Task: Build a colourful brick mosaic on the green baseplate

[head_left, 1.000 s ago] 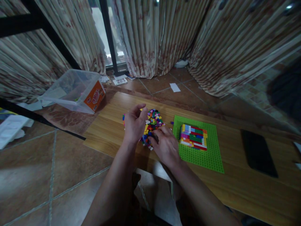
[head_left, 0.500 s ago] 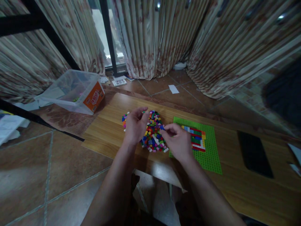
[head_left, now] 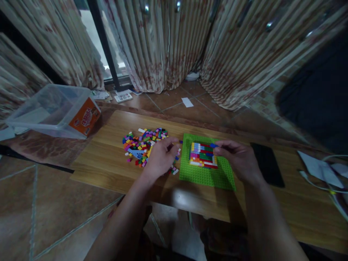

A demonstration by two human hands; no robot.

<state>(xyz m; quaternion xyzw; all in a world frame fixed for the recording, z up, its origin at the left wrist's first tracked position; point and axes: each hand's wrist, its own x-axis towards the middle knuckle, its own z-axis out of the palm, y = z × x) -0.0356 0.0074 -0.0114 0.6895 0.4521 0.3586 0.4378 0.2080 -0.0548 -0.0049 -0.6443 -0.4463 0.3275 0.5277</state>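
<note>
Right hand (head_left: 240,159) pinches one blue brick (head_left: 213,145); one baseplate (head_left: 206,174).

Wooden table (head_left: 108,159) with loose bricks (head_left: 141,143), green baseplate (head_left: 206,175) (brick-topped), black phone (head_left: 268,165).

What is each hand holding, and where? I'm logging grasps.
Right hand pinches a small blue plastic brick by one end; left hand cannot be told.

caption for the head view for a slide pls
Right hand holds a blue brick over the brick panel on a green baseplate; left hand rests by the loose bricks.
</note>
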